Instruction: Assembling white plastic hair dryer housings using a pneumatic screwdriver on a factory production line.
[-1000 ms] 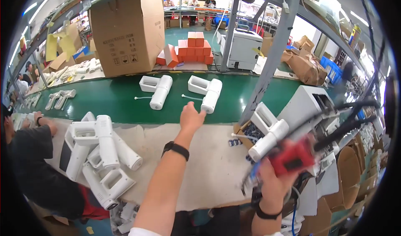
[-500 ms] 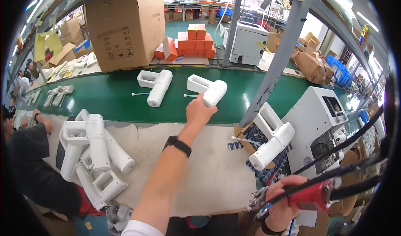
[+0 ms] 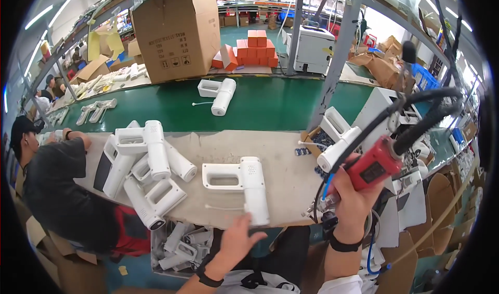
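Observation:
A white gun-shaped plastic housing [image 3: 254,192] with a looped handle lies on the cloth-covered bench in front of me, a thin white tube sticking out beside it. My left hand [image 3: 237,244] is at its lower end, thumb and fingers apart; I cannot tell whether the fingertips touch it. My right hand [image 3: 356,203] is wrapped round a red handheld power tool [image 3: 375,164] with thick black hoses and a blue tube, raised over the bench's right side. Just beyond that tool, another white housing [image 3: 340,140] rests on a box of small dark parts [image 3: 317,135].
Several white housings [image 3: 150,159] are piled at left, beside a seated person in dark clothes [image 3: 62,185]. A green conveyor belt [image 3: 171,107] runs behind the bench and carries one housing [image 3: 223,96]. A grey post [image 3: 338,60] rises at right. Below the bench stands a bin of white parts [image 3: 179,244].
My left hand has brought one housing from the belt back onto the bench in front of me and let go. The red tool has risen in my right hand. The view has shifted.

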Demonstrator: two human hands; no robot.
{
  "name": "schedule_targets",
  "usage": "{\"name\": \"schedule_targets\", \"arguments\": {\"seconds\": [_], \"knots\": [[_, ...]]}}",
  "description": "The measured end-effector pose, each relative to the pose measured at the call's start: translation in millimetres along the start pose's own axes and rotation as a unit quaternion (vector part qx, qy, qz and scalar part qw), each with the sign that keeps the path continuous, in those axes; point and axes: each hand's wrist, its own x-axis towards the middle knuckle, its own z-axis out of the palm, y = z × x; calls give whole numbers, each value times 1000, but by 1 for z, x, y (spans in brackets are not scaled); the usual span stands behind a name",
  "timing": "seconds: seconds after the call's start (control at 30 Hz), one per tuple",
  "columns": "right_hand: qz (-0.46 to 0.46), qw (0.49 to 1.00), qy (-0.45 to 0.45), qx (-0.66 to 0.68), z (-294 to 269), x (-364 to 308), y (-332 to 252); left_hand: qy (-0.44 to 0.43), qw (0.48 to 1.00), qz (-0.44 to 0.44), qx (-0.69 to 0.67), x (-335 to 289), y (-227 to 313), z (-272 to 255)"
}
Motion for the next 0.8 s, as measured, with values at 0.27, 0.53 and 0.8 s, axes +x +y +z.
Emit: {"name": "schedule_targets", "arguments": {"seconds": [0.27,0.53,0.8], "knots": [[-46,998,24,-33,9,5,3,-239,917,237,213,125,34,4],[-41,999,16,-12,17,18,25,-382,876,155,252,150,45,12],[-11,1000,5,-4,32,25,52,-366,901,138,187,152,36,19]]}}
